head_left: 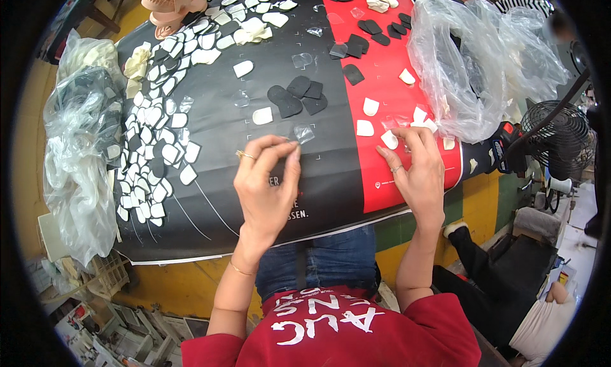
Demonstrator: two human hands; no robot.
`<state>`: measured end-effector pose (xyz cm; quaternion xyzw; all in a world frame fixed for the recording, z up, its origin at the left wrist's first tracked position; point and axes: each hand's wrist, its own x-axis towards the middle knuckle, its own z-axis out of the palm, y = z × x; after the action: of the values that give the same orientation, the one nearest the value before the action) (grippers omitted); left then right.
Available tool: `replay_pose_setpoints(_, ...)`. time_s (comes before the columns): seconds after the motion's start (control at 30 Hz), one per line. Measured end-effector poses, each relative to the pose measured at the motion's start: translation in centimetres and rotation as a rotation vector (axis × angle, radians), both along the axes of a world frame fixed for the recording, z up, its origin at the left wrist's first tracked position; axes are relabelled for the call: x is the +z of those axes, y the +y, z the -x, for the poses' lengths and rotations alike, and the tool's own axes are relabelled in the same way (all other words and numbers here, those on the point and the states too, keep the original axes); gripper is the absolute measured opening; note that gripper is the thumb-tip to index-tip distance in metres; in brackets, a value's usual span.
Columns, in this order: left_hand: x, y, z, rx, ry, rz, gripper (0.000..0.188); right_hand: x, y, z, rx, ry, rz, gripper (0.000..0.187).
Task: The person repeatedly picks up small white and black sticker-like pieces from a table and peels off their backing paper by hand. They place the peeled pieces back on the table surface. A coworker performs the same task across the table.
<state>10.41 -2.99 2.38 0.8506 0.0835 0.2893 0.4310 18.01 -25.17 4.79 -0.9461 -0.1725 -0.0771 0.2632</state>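
Note:
My left hand [266, 186] is over the black part of the table cover, thumb and forefinger pinched together; what they hold, if anything, is too small to make out. Just beyond its fingertips is a small clear plastic piece [304, 134]. Over the red part, my right hand [419, 175] has a small white round-ended pad [389, 140] between thumb and forefinger. Other white pads [365, 128] lie close to it. Between the hands and farther off is a cluster of black pads [289, 102], with a single white pad [262, 116] beside it.
Many black-edged white pads [169, 152] spread along the left side. Clear plastic bags stand at the left [83, 176] and the right [445, 68]. A peach-coloured fan [172, 4] is at the far left, a black fan [559, 138] at the right. Another person's leg [468, 252] shows at lower right.

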Motion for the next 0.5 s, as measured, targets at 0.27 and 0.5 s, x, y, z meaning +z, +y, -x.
replay_pose_setpoints(0.27, -0.4, -3.8, 0.4, -0.194, 0.006, 0.059, 0.014, -2.5, -1.0, -0.3, 0.039, -0.234, 0.142, 0.015)
replay_pose_setpoints(0.5, 0.3, -5.7, 0.4, -0.288, 0.029, 0.144, 0.018, -1.7, 0.3, 2.4, -0.088, 0.201, -0.633, 0.013)
